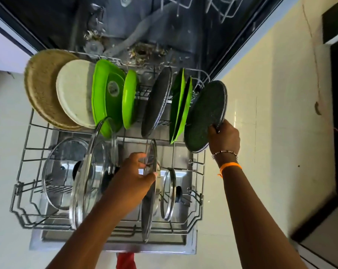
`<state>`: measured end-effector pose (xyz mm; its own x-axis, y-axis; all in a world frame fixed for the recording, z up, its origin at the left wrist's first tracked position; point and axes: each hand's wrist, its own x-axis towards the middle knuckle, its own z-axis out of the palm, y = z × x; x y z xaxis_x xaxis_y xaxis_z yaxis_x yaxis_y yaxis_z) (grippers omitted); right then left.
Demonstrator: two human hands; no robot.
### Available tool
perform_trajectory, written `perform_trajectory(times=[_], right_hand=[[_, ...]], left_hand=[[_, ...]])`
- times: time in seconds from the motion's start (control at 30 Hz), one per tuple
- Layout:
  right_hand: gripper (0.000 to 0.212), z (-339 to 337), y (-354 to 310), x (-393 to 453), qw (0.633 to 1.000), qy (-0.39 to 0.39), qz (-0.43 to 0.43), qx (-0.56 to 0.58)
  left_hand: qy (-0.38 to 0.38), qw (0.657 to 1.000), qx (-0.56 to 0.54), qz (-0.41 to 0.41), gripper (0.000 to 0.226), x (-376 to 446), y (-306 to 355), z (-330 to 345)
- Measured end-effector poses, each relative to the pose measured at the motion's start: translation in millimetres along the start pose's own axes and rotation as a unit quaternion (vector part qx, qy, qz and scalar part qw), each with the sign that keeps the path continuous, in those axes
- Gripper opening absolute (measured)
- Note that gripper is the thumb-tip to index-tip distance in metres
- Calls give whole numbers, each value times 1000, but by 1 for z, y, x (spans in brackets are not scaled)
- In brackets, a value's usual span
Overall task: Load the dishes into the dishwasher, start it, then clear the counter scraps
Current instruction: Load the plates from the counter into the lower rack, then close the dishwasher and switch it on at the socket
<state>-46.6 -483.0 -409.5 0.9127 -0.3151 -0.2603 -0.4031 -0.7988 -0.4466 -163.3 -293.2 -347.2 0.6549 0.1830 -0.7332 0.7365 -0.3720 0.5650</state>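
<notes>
The right hand has its fingers curled round the edge of a dark round plate, pinching it. The left hand has its fingers and thumb curled round the rim of a thin glass lid, which stands on edge.

Both things are over the wire rack, pulled out of the open dishwasher. The dark round plate sits at the far right end of the rack's back row, tilted, just beside two green plates. The thin glass lid is in the rack's front part, between a big glass lid and a small glass lid.

So the loading step looks to be in hand (the dishwasher is not started yet). Next, each piece probably needs easing down between the rack's wires until it stands alone, then the hands can let go.
</notes>
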Motion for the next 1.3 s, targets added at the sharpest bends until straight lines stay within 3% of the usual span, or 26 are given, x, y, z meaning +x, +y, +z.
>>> perform_trajectory(times=[0.3,0.5,0.67,0.87,1.03,1.13,1.2,1.3], right_hand=[[24,2,-19,41,998,12,-28,-46],[42,-4,-24,56,998,-48,-25,-41],[49,-3,-9,19,998,-37,-40,14],[31,4,27,-70,996,26,-27,81],[22,19,64,-171,996,-40,25,70],[11,33,77,-232,988,-79,108,79],[9,43,82,-265,977,-129,146,89],[17,63,81,-304,957,-240,145,80]], left_hand=[[-28,999,5,29,59,9,-7,7],[-47,997,-47,28,58,6,-15,14],[-20,998,-59,21,44,2,-17,10],[-11,996,-85,10,34,-16,-39,1],[0,997,-67,24,23,-46,-72,-2],[-19,998,-61,24,19,-67,-97,-9],[-46,994,-97,-5,12,-79,-116,-16],[-148,963,-194,-111,24,-99,-147,-34]])
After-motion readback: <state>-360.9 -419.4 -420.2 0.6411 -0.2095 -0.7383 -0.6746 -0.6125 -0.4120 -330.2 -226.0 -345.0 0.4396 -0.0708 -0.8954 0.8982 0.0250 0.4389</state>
